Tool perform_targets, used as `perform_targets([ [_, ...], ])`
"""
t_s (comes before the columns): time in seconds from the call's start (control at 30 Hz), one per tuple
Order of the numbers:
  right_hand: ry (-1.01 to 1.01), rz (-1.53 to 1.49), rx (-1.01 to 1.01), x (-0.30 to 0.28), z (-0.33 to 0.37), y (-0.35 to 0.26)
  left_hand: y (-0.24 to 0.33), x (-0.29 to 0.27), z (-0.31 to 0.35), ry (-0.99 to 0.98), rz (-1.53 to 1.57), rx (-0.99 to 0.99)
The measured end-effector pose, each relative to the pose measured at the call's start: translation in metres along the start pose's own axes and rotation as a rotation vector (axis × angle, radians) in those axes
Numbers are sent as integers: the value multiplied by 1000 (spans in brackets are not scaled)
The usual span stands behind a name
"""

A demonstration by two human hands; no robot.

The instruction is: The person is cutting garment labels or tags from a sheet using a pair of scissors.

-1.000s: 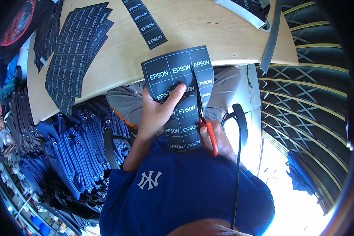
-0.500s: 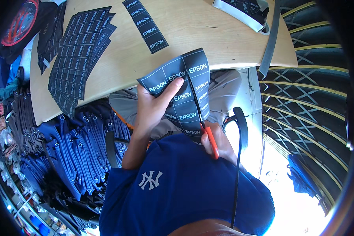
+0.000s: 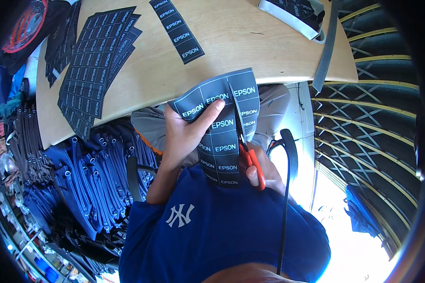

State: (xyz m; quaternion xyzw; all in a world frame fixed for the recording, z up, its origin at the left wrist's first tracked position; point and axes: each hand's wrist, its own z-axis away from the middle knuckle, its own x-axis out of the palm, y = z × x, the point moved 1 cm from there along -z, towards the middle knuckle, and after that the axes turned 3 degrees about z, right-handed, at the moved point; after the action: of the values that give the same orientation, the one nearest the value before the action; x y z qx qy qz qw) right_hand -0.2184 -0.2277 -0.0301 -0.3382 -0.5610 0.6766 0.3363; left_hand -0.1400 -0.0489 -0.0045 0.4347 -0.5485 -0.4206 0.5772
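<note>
A sheet of black labels (image 3: 223, 133) with pale print and grid lines is held up in front of my chest, off the table. My left hand (image 3: 186, 134) grips its left side, thumb on the printed face and the other fingers hidden behind. My right hand (image 3: 268, 170) is closed on the red handles of a pair of scissors (image 3: 252, 162). The dark blades point away from me and lie along a line between two columns of labels, toward the sheet's right side. A slit runs down from the far edge there.
A fanned stack of label sheets (image 3: 90, 70) lies on the wooden table (image 3: 231, 33) at left. A cut label strip (image 3: 177, 30) lies mid-table. At far right are a white open box (image 3: 288, 19) and a grey strap (image 3: 327, 56). Blue straps (image 3: 97, 174) hang at left.
The label sheet and my left hand have shifted slightly toward me and to the right. The scissors have moved a little nearer my body, and my right thumb shows more in the handle.
</note>
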Motion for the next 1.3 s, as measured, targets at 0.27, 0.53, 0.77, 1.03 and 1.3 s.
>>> perform_targets([
  [0.27, 47, 63, 54, 1, -1, -3, 2, 3, 1, -13, 12, -32],
  [0.53, 134, 105, 108, 3, -5, -8, 1, 2, -2, -21, 2, -18],
  [0.77, 133, 96, 83, -1, -10, -13, 10, 2, -8, -50, -61, 11],
  [1.03, 107, 54, -49, -2, -26, -15, 24, 2, -25, -60, -15, -48],
  [1.3, 117, 44, -126, -12, -52, -23, 37, 4, -53, -138, -7, 47],
])
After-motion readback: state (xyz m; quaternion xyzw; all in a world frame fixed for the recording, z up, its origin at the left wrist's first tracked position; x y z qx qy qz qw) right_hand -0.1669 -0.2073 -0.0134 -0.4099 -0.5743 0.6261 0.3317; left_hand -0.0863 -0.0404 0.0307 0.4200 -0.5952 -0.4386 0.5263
